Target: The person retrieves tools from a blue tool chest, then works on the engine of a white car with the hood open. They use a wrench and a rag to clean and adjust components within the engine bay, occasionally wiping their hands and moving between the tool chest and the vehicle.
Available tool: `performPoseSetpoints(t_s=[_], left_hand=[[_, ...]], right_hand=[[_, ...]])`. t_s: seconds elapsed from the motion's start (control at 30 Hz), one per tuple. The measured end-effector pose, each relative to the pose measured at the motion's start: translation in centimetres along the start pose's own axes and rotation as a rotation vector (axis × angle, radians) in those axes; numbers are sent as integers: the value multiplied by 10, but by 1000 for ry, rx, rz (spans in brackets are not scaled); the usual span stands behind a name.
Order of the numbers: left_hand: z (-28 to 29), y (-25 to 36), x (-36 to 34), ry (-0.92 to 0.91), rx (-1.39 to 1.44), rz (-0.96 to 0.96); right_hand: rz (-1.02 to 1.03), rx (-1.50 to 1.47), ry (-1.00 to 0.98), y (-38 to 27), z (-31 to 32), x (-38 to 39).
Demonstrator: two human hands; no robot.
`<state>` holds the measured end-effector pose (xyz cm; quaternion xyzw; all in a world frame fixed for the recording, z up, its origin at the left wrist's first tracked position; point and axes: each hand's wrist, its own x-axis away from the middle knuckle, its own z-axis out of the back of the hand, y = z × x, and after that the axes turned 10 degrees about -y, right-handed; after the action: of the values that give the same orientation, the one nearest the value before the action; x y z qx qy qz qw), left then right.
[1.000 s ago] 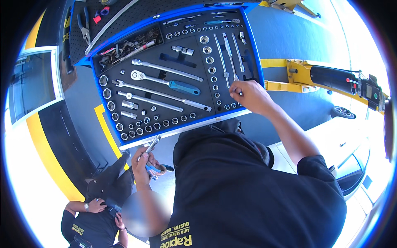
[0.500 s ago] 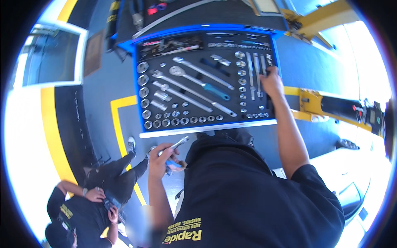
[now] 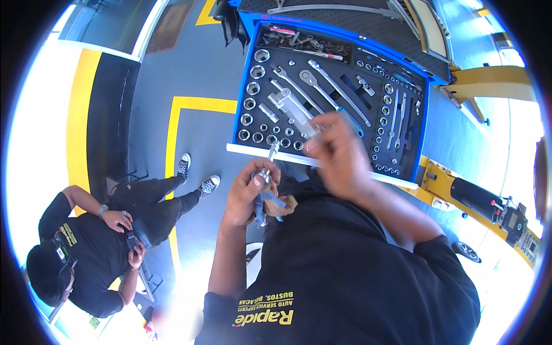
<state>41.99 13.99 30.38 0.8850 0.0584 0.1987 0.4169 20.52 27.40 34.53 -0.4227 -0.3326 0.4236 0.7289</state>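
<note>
My left hand (image 3: 251, 192) is closed round a silver socket tool (image 3: 272, 154) that points up toward the drawer's front edge. Bunched in the same hand is a blue and tan cloth or glove (image 3: 282, 205); which of the two I cannot tell. Over the front of the drawer, my right hand (image 3: 339, 152) grips a long silver bar (image 3: 292, 106), smeared by motion, so its exact kind does not show. Beneath lies the open blue tool drawer (image 3: 322, 163), its dark insert holding a ratchet (image 3: 309, 79), long bars, and rows of sockets (image 3: 253, 88).
Loose small parts fill a compartment (image 3: 310, 43) at the drawer's back left. Yellow lift arms (image 3: 477, 86) stand to the right, one with a black cylinder (image 3: 474, 192). At lower left, another person (image 3: 86, 241) in black holds a dark device.
My right hand has come from the drawer's right side toward the middle, bringing a silver bar out of its slot. My left hand has risen nearer the drawer. The view has turned.
</note>
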Motion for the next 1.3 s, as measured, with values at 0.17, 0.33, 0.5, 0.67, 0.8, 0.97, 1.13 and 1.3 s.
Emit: performPoseSetpoints(t_s=[0.17, 0.33, 0.5, 0.67, 0.8, 0.97, 1.13, 1.3], left_hand=[[-5, 18, 30, 248, -63, -96], [8, 16, 69, 271, -138, -91], [9, 5, 91, 371, -223, -81], [14, -4, 107, 398, -142, -122], [17, -10, 114, 376, -81, -128], [4, -9, 119, 368, -35, -53], [-20, -9, 122, 397, -57, 83], [-53, -32, 124, 644, 23, 11]], right_hand=[[160, -164, -501, -51, -63, 2], [154, 21, -415, 8, -41, -76], [-99, 659, -499, 72, -38, -133], [-47, 728, -449, 97, -45, -105], [122, 571, -437, 110, -37, -107], [-148, -339, -162, 112, -45, -141], [143, 507, -359, 104, -76, -157], [287, 593, -477, 110, -68, -157]])
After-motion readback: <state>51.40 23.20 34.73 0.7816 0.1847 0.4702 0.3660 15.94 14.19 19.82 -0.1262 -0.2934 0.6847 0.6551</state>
